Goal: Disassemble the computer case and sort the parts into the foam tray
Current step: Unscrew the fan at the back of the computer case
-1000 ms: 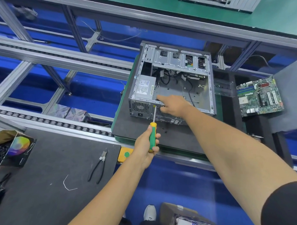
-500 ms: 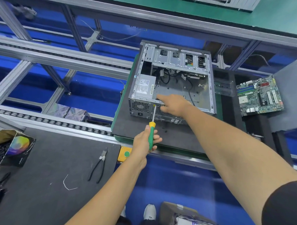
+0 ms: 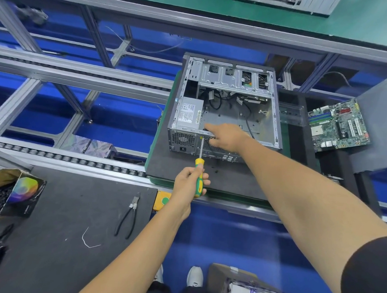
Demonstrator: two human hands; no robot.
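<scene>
An open desktop computer case (image 3: 225,108) lies on a dark mat (image 3: 187,168) on the conveyor desk. The left hand (image 3: 190,183) grasps a green-and-yellow screwdriver (image 3: 199,168), its tip at the case's rear panel beside the power supply (image 3: 188,113). The right hand (image 3: 227,136) rests on the case's rear edge, index finger extended, holding nothing. A removed motherboard (image 3: 338,127) sits to the right. The step appears to be unscrewing the power supply; next, the tip needs firm seating and steady turning.
</scene>
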